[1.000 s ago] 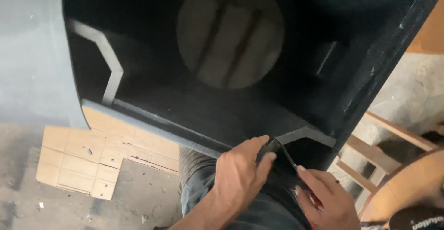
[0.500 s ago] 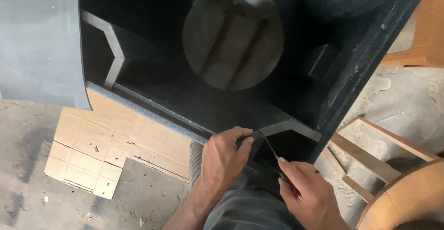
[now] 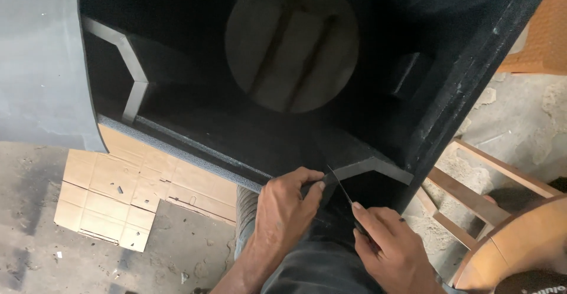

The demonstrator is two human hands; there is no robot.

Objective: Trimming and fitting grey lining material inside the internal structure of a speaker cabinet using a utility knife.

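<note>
A large black box [image 3: 460, 93] with a round hole [image 3: 292, 43] in its back panel stands open toward me. My left hand [image 3: 284, 210] pinches a strip of black covering material [image 3: 326, 186] at the box's near front edge [image 3: 189, 152]. My right hand [image 3: 387, 247] grips a thin knife [image 3: 342, 195], its blade pointing up against that strip, close to the left fingertips. Both hands are over my dark trousers, next to the box's near right corner.
A flattened cardboard sheet [image 3: 112, 196] lies on the concrete floor at the left under the box. A grey curved panel [image 3: 35, 63] fills the upper left. A wooden frame [image 3: 472, 193] and a round wooden piece [image 3: 520, 247] stand at the right.
The view has shifted slightly left. My hands stay at the box's front edge; the right hand has brought the knife blade up closer to the strip pinched by the left hand.
</note>
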